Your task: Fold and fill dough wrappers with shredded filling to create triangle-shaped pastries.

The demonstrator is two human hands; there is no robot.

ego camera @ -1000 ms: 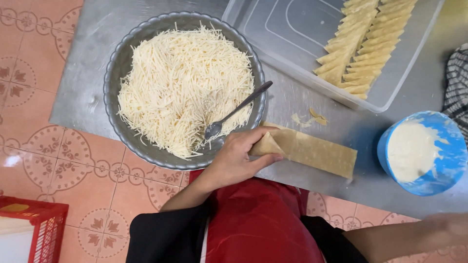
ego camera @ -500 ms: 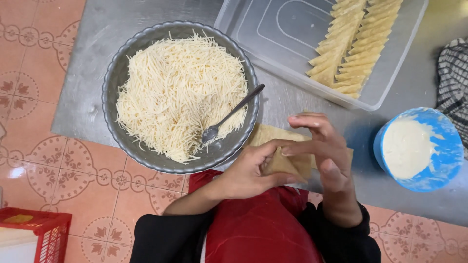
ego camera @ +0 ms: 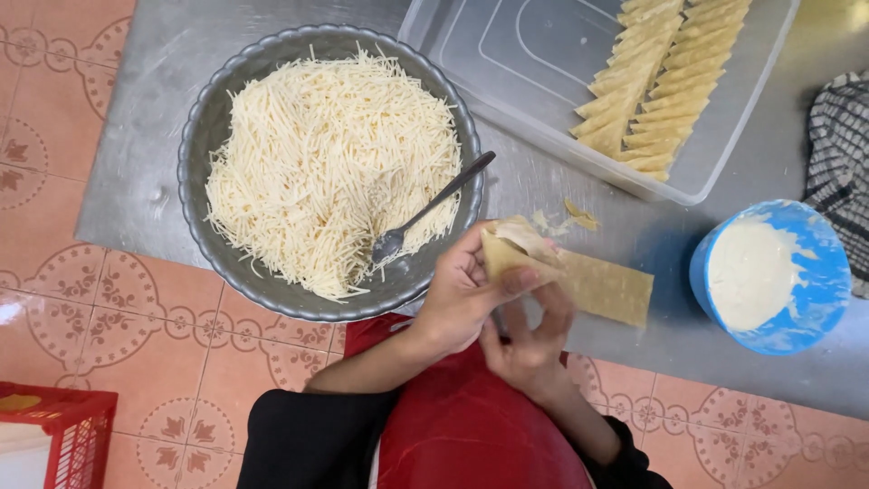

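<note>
Steel worktop (ego camera: 136, 154), grey and scuffed, set over a floor of salmon tiles (ego camera: 118, 353) with a brown flower pattern; view from above.

Item 1. Left hand (ego camera: 462, 299): fingers closed on the folded end of a pastry strip (ego camera: 579, 276), thumb pressed across the fold. A little pale filling shows at the folded tip.

Item 2. Right hand (ego camera: 529, 349): just below the left, fingers raised under the same strip and touching its underside; whether they grip it I cannot tell.

Item 3. Pastry strip: tan, flat, rectangular. Near end lifted and folded to a corner in the hands, far end lying on the worktop, pointing toward the blue bowl.

Item 4. Round grey metal basin (ego camera: 204, 136), just left of the hands, heaped with pale shredded filling (ego camera: 317, 163). A metal spoon (ego camera: 425, 213) rests in it, bowl down, handle leaning over the right rim.

Item 5. Small pastry scraps (ego camera: 570, 215) on the worktop, just above the strip.

Item 6. Clear plastic tray (ego camera: 534, 54), upper right, holding two rows of folded tan pastries (ego camera: 661, 81) stacked overlapping.

Item 7. Blue bowl (ego camera: 815, 299) of white paste, right of the strip, apart from it.

Item 8. Checked cloth (ego camera: 837, 154), black and white, at the right edge.

Item 9. Red crate (ego camera: 72, 435), lower left, on the floor.

Item 10. Red apron (ego camera: 453, 426) and dark sleeves, bottom centre.
</note>
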